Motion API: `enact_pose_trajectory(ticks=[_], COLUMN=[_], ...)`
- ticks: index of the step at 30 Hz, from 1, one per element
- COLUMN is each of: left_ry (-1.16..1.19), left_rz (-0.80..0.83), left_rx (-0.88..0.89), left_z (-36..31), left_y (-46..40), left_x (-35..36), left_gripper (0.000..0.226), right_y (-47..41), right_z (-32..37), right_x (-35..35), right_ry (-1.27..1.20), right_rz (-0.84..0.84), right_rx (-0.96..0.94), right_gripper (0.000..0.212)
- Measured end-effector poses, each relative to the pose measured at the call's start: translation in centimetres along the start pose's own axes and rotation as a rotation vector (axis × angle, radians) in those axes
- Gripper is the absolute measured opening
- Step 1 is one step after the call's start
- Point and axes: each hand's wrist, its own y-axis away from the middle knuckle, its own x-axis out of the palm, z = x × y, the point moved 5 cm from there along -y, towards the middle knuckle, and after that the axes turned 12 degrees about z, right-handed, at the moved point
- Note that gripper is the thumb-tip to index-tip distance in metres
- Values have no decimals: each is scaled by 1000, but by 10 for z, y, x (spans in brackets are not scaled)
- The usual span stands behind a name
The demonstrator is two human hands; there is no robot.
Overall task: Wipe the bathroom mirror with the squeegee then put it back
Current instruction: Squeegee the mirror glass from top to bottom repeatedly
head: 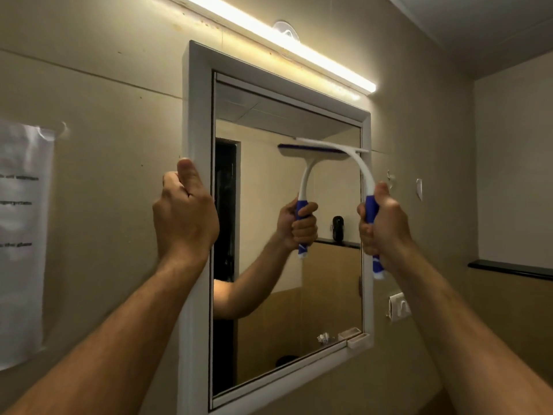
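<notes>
Here the squeegee [363,172] is up against the mirror [287,250], its blade lying across the upper right part of the glass, just below the top of the frame [197,121] and reaching the right-hand edge. The step in hand looks like a downward wipe from near the top. To do it well, I would keep the blade flat and level on the glass with even pressure, draw it straight down without lifting, and overlap the next pass toward the left so no strip is missed — the left part of the glass looks to remain to be covered. The right hand [384,226] has its fingers wrapped tight round the blue grip of the handle, thumb pointing up along it. The left hand [185,214] grips the left side of the frame, fingers curled over its edge and thumb up — apparently steadying it.
</notes>
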Motion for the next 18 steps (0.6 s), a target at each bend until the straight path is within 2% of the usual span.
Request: enact_pose_trajectory(ticks=[3, 6, 12, 18], left_ry=[57, 101, 72, -28], left_rz=[19, 56, 68, 17], left_rx=[48, 68, -52, -34], left_z=[-16, -18, 6, -13], left_y=[-9, -8, 7, 0], left_x=[9, 12, 0, 6], left_gripper=[43, 45, 31, 32], right_y=[-15, -19, 5, -1], right_z=[26, 25, -19, 15], right_x=[8, 13, 8, 10], right_ry=[21, 9, -65, -138], right_rz=[15, 30, 31, 53], right_rx=[-41, -36, 59, -6], right_gripper=[56, 55, 58, 55])
